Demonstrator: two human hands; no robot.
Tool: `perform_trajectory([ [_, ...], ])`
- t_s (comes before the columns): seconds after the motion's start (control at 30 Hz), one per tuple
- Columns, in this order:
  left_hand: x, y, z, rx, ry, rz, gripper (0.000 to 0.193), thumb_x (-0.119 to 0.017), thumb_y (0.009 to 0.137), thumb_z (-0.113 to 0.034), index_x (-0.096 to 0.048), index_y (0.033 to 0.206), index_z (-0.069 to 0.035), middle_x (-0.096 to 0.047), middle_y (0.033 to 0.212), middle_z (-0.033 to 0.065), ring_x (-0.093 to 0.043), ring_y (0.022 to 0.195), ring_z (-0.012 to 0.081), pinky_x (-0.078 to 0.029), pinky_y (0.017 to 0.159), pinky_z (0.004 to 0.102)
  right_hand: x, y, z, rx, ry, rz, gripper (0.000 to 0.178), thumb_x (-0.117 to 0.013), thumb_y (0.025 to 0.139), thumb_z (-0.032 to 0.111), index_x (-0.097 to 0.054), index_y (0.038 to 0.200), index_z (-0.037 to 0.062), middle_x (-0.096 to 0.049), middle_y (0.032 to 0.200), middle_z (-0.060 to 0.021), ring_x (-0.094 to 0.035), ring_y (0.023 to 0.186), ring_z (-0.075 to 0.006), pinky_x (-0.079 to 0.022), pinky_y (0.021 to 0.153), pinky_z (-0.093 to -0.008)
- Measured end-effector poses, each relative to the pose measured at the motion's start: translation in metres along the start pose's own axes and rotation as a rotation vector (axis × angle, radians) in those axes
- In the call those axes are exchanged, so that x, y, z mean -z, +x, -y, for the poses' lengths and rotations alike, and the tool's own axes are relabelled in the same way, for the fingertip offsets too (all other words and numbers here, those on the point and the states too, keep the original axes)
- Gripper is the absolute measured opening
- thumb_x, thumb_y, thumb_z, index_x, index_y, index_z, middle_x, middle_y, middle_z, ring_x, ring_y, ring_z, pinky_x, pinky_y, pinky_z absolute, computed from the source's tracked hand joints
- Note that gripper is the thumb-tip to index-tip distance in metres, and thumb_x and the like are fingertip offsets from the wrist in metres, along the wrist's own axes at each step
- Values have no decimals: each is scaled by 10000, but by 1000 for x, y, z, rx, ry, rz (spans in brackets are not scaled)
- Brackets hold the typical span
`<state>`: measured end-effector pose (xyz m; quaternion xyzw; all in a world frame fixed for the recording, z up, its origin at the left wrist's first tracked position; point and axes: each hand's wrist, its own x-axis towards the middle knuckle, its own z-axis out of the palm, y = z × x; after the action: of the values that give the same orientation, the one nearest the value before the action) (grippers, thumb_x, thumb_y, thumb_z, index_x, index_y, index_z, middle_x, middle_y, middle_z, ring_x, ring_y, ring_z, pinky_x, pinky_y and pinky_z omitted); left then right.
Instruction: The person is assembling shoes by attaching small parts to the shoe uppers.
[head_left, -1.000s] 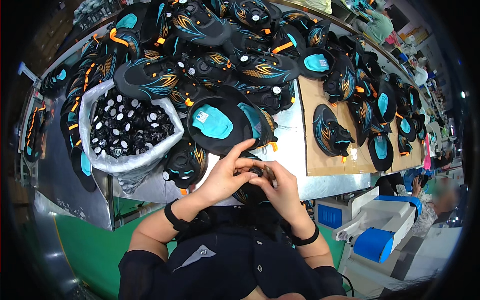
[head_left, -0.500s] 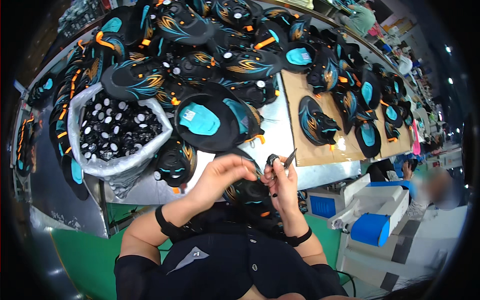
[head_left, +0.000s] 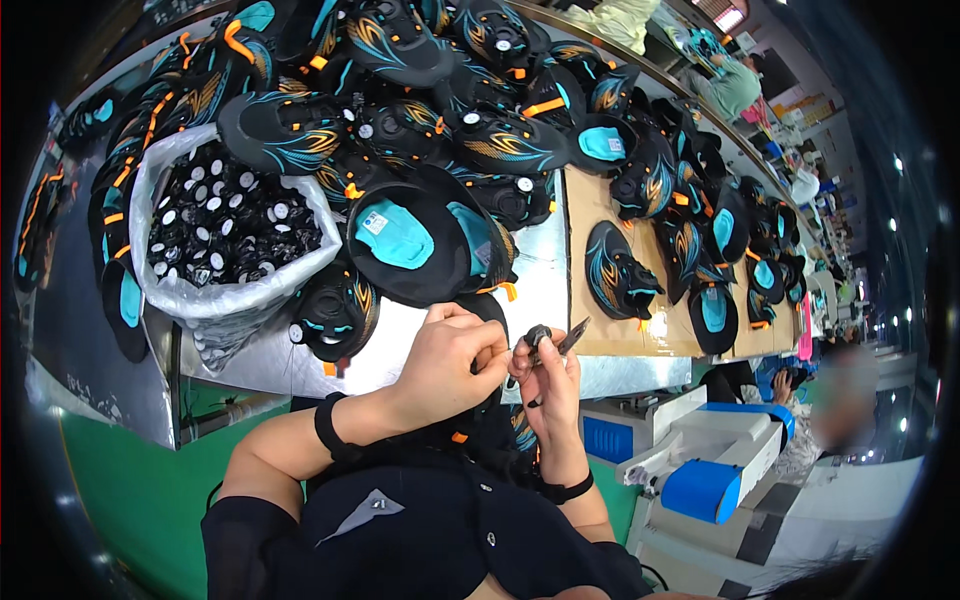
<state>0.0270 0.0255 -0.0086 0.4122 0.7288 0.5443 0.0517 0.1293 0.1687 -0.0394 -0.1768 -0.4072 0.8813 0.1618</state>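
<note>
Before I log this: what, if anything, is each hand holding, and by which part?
The right hand holds a small black knob by its lower edge and a dark pointed tool behind its exposed tip. Left hand: cannot be told.

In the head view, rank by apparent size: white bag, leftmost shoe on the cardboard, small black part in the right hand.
1. White bag
2. Leftmost shoe on the cardboard
3. Small black part in the right hand
</note>
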Motion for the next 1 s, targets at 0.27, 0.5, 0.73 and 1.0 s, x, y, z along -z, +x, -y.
perform_trajectory([
  [0.27,-4,5,9,-4,34,13,131,-666,743,-101,-567,659,-77,-513,551,-12,-550,660,178,-365,799,335,-1,3,6,-104,-120,15,171,-577,923,104,-549,1040,-17,-605,794,-97,-551,706,-152,-465,674,-311],
  [0.5,8,7,19,316,-355,223,247,-705,773,-121,-579,974,-53,-636,675,14,-602,709,122,-415,781,294,4,6,10,-267,-143,93,153,-593,903,64,-549,1024,-20,-606,777,-89,-542,670,-139,-442,618,-286],
  [0.73,15,-10,24,399,-478,329,408,-692,804,-66,-520,1170,-14,-675,735,11,-607,705,51,-442,695,212,-4,0,15,-124,-458,16,151,-639,869,35,-583,1001,-14,-652,801,-86,-575,665,-102,-464,621,-219],
  [1.0,11,-11,28,370,-457,338,163,-680,842,-141,-609,936,-29,-653,715,2,-565,707,38,-426,651,231,-15,0,21,0,-702,105,148,-637,863,63,-633,985,-20,-609,881,-17,-543,830,-77,-438,753,-226],
])
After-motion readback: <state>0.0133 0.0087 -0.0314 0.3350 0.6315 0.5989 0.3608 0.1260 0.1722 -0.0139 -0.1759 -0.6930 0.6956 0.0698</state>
